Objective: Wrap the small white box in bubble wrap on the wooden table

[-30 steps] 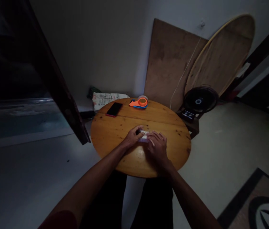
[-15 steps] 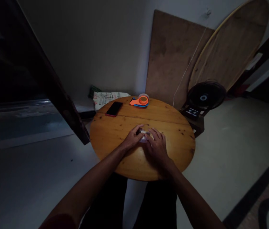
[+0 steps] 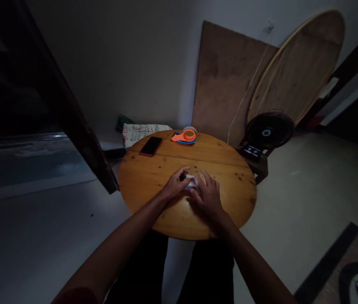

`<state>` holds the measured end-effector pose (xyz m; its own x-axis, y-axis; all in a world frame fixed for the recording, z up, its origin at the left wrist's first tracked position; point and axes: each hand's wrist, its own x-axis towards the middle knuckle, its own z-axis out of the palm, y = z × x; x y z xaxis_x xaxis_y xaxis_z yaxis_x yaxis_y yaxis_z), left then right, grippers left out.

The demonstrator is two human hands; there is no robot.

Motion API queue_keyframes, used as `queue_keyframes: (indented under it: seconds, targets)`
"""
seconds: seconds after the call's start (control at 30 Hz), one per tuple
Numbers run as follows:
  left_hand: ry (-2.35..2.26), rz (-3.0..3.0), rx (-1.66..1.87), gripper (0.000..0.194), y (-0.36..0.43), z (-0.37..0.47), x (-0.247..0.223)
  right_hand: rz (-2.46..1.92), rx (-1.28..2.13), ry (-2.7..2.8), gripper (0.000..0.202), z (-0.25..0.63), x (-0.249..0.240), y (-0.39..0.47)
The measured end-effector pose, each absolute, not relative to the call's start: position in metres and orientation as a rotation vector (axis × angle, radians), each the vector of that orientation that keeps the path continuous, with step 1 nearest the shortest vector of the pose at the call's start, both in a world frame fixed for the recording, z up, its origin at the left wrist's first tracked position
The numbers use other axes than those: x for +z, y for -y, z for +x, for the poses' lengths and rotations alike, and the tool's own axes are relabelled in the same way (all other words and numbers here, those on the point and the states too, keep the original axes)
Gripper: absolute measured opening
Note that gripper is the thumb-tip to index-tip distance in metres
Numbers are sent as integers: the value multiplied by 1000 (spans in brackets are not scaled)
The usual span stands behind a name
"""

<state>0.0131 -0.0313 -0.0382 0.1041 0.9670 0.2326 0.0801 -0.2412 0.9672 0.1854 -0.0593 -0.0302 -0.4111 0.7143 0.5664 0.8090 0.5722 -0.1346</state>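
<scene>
head view, and from my distant seat i'm looking down two bare arms at a round wooden table [image 3: 234, 192], and right there, near its middle, between the two hands, sits the small pale block [image 3: 192, 182]! the left hand [image 3: 175, 183] has it, fingers wrapped about the left end, thumb laid across the top. the right hand [image 3: 209, 193] is curled at the other end, fingers bent and parted; whether it presses on the block or merely shields it, i can't tell from here.

how does it handle? i'd judge it light, a fingertip load, with fairly stiff sides; the whitish sheen hints at a smooth, slightly slippery skin, though the dim light hides the material. fragile? can't say, so i'd call for gentle pressure: thumb on top, fingers behind, one hand at each short end, no squeezing across the middle.

beyond the hands, well apart, an orange tape dispenser [image 3: 183, 136] lies at the table's far edge, with a dark phone [image 3: 151, 146] left of it.
</scene>
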Motion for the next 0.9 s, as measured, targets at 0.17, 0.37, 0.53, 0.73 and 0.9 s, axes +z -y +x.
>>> queue_keyframes:
  seconds: [0.17,0.37,0.53,0.73,0.9]
  targets:
    - [-1089,1556,1249,51,30,13,-38,-1236,-332,2243,33,182,-31,57]
    - [-1101,1546,1254,51,30,13,-38,-1211,-365,2195,28,181,-31,60]
    - [-1099,1548,1265,50,31,13,-39,-1223,-348,2208,25,179,-30,61]
    - [-1089,1557,1286,50,30,14,-42,-1225,-332,2219,25,178,-30,60]
    - [-1077,1546,1307,49,29,14,-44,-1239,-375,2234,31,179,-28,61]
